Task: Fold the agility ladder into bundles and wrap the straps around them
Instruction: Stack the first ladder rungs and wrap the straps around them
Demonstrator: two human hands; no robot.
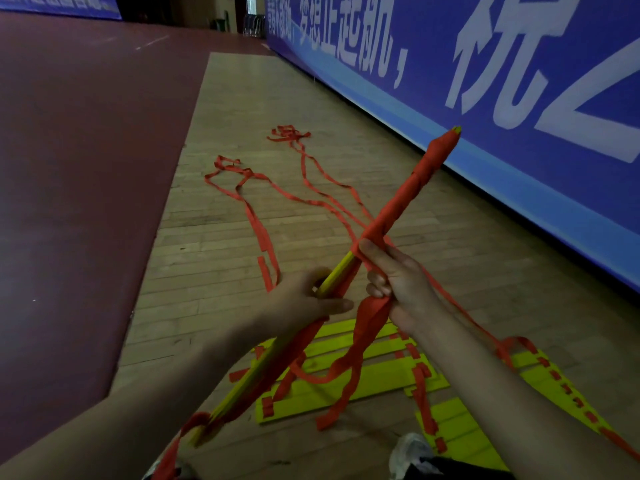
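Between both hands' fingers point(372, 271), seemingly: bundle point(398, 206).

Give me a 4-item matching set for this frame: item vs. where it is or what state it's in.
Items:
1. bundle of rungs
2. left hand
3. right hand
4. loose red straps

States:
A. trailing across the wooden floor
B. pinching the strap against the bundle at its wrapped part
C. held up diagonally, far half wrapped in red
D. gripping the bare yellow section

Pairs: 1-C, 2-D, 3-B, 4-A
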